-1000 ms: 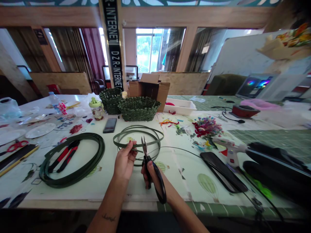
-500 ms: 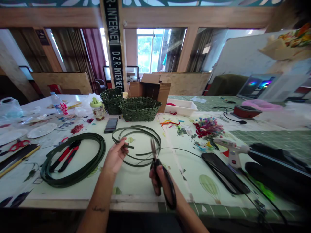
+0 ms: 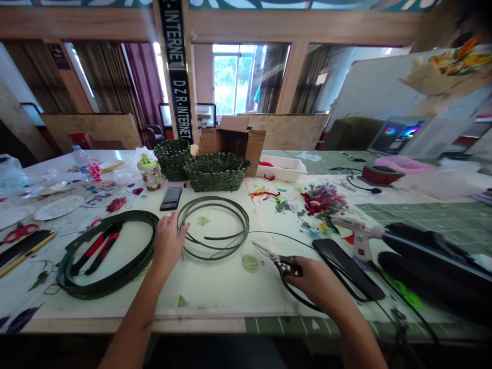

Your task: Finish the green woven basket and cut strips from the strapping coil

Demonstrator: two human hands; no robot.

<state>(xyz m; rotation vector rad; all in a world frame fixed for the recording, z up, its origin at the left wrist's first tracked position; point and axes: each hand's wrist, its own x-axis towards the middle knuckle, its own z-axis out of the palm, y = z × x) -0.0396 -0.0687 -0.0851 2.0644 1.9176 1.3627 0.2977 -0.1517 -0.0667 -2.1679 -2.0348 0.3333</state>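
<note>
Spanning the worktop (image 3: 215, 294), the left hand (image 3: 168, 245) and right hand (image 3: 311, 279) stand well apart; a wider coil of green strip (image 3: 107, 274) circles red-handled pliers (image 3: 96, 253) at 9 o'clock from the left hand, which reaches the 9 o'clock edge of a thin coil of green strip (image 3: 213, 256); the right hand grips black-handled scissors (image 3: 282, 266), blades toward 9 o'clock.

Two hands (image 3: 167, 243) over the bench (image 3: 115, 325), and here comes the count! Two baskets (image 3: 217, 172) at the far edge, two green coils (image 3: 103, 292) mid-bench, two pairs of scissors (image 3: 284, 266): one in the right hand (image 3: 313, 279), one at the left edge. Two plates (image 3: 57, 207) on the left as well! Just one phone (image 3: 171, 198), one jar (image 3: 150, 174), one bottle (image 3: 81, 156), one box (image 3: 230, 143), one glue gun (image 3: 359, 238)!
</note>
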